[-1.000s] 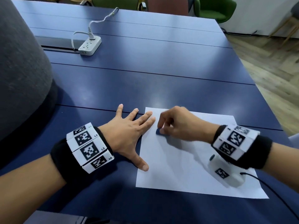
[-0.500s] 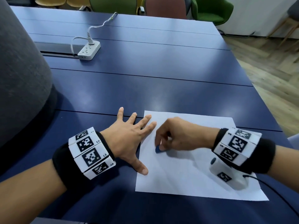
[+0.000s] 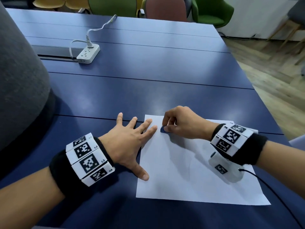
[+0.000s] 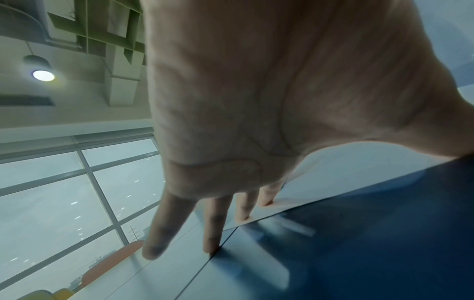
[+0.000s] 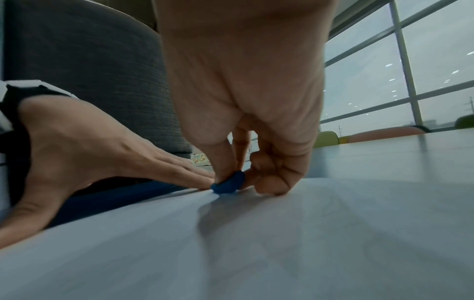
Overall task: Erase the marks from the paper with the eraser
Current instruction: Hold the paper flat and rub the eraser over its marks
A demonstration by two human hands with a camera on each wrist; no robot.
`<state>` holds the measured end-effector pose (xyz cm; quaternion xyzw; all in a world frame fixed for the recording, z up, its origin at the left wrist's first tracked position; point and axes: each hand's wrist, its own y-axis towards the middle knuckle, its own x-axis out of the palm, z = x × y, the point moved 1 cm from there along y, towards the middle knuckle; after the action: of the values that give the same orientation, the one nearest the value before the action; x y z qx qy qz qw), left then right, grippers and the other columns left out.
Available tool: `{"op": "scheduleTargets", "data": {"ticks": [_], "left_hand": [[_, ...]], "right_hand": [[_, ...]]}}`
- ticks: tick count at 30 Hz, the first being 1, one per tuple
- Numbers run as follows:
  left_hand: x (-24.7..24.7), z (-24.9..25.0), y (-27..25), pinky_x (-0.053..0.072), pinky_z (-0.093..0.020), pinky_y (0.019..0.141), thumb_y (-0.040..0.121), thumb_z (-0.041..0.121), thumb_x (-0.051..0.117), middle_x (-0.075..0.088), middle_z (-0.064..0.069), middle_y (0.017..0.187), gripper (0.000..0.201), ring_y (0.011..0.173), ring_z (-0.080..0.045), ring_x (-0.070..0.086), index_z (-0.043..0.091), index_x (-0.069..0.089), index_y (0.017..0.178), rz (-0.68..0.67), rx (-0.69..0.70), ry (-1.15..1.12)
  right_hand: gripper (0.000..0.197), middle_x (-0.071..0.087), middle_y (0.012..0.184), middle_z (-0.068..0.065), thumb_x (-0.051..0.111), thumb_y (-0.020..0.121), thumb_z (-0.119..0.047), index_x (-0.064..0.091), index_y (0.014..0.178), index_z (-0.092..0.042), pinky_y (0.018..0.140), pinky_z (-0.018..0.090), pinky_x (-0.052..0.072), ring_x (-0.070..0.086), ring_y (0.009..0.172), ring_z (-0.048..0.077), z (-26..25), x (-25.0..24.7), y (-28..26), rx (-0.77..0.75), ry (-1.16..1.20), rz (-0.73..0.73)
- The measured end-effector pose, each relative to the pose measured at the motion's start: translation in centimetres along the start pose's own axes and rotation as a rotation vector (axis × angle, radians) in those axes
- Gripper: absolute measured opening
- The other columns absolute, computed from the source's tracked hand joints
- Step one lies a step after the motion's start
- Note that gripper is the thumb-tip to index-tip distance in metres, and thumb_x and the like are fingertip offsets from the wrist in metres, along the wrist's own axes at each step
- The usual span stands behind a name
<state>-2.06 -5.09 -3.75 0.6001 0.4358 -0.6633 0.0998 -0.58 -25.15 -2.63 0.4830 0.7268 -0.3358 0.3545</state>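
Note:
A white sheet of paper (image 3: pixel 189 171) lies on the blue table (image 3: pixel 148 80) in front of me. My right hand (image 3: pixel 166 128) pinches a small blue eraser (image 3: pixel 164 129) between thumb and fingers and presses it on the paper near its far left corner. The right wrist view shows the eraser (image 5: pixel 228 183) touching the paper (image 5: pixel 256 243). My left hand (image 3: pixel 130 141) lies flat with fingers spread, its fingertips and thumb resting on the paper's left edge. No marks are discernible on the paper in any view.
A white power strip (image 3: pixel 88 54) with its cable sits at the far left of the table. A grey rounded cushion (image 3: pixel 19 80) rises at the left edge. Chairs (image 3: pixel 212 12) stand beyond the far edge. The table's right edge drops to a wooden floor (image 3: pixel 272 71).
My right hand has carried the eraser toward me over the paper and then away again to the far left corner. The left hand has stayed flat in place.

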Motion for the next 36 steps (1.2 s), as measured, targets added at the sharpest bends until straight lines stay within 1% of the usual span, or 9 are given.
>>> {"op": "scheduleTargets", "data": {"ticks": [5,8,11,16,18,22,27,32,36], "left_hand": [[0.0,0.0,-0.1,0.000,-0.073,0.108,0.048,0.095,0.054,-0.017,0.002,0.161,0.142,0.148,-0.036,-0.002,0.028,-0.018,0.151,-0.017,-0.009,-0.022],[-0.1,0.0,0.0,0.000,-0.072,0.108,0.048,0.096,0.053,-0.014,0.002,0.162,0.143,0.148,-0.035,0.000,0.026,-0.018,0.151,-0.012,-0.007,-0.008],[-0.2,0.0,0.0,0.001,-0.073,0.108,0.047,0.096,0.052,-0.015,0.004,0.162,0.143,0.148,-0.034,0.000,0.026,-0.019,0.151,-0.011,-0.007,-0.006],[-0.3,0.2,0.0,0.001,-0.072,0.109,0.048,0.094,0.055,-0.014,0.003,0.161,0.143,0.148,-0.035,0.001,0.027,-0.018,0.151,-0.024,-0.009,-0.011],[-0.4,0.2,-0.1,0.002,-0.072,0.109,0.048,0.095,0.054,-0.014,0.002,0.161,0.143,0.148,-0.035,0.002,0.026,-0.018,0.151,-0.027,-0.011,0.000],[-0.4,0.3,-0.1,0.003,-0.073,0.108,0.048,0.095,0.054,-0.015,0.003,0.161,0.143,0.148,-0.035,0.000,0.026,-0.019,0.151,-0.038,-0.015,-0.006],[-0.5,0.3,-0.1,0.003,-0.071,0.109,0.049,0.094,0.054,-0.014,0.002,0.161,0.143,0.147,-0.035,0.001,0.026,-0.018,0.151,-0.034,-0.011,0.000],[-0.6,0.2,-0.1,0.002,-0.069,0.111,0.049,0.096,0.052,-0.012,0.001,0.161,0.143,0.147,-0.034,0.003,0.026,-0.018,0.151,-0.016,-0.008,0.019],[-0.5,0.2,-0.1,0.002,-0.069,0.111,0.048,0.096,0.052,-0.011,0.001,0.161,0.143,0.147,-0.035,0.003,0.026,-0.018,0.151,-0.013,-0.008,0.017]], "right_hand": [[0.008,0.063,0.066,-0.006,0.071,0.077,-0.018,0.070,0.076,-0.026,0.053,0.013,0.039,0.049,0.054,0.007,-0.7,0.7,-1.8,-0.033,0.021,-0.184],[0.003,0.066,0.074,-0.003,0.073,0.079,-0.021,0.071,0.081,-0.019,0.050,0.008,0.037,0.053,0.058,0.004,0.2,-0.6,-0.2,0.006,-0.037,-0.076],[0.006,0.066,0.074,-0.002,0.073,0.080,-0.021,0.070,0.081,-0.016,0.048,0.007,0.037,0.052,0.052,-0.001,1.2,-0.9,0.1,0.042,0.008,-0.005],[0.008,0.065,0.068,-0.009,0.071,0.077,-0.020,0.071,0.076,-0.028,0.059,0.018,0.044,0.053,0.059,0.005,0.2,-0.5,-1.3,0.001,-0.032,-0.231],[0.003,0.067,0.071,-0.008,0.071,0.078,-0.020,0.073,0.079,-0.023,0.060,0.020,0.047,0.057,0.064,0.007,0.5,-1.2,-0.3,0.014,-0.043,-0.185],[0.005,0.068,0.076,-0.001,0.073,0.079,-0.020,0.070,0.079,-0.016,0.052,0.014,0.038,0.054,0.059,0.004,1.2,-1.1,0.4,0.058,0.016,0.004],[0.002,0.067,0.072,-0.003,0.070,0.079,-0.018,0.071,0.079,-0.020,0.055,0.015,0.041,0.051,0.058,0.007,0.3,0.1,-1.5,0.014,0.036,-0.186],[0.010,0.071,0.076,0.002,0.070,0.082,-0.021,0.070,0.085,-0.011,0.047,0.004,0.036,0.053,0.050,-0.004,1.4,-1.1,0.5,0.085,0.033,0.011],[0.008,0.068,0.072,0.000,0.072,0.080,-0.023,0.070,0.082,-0.016,0.051,0.009,0.039,0.051,0.055,0.005,0.3,0.5,-0.9,0.039,0.048,-0.064]]}}
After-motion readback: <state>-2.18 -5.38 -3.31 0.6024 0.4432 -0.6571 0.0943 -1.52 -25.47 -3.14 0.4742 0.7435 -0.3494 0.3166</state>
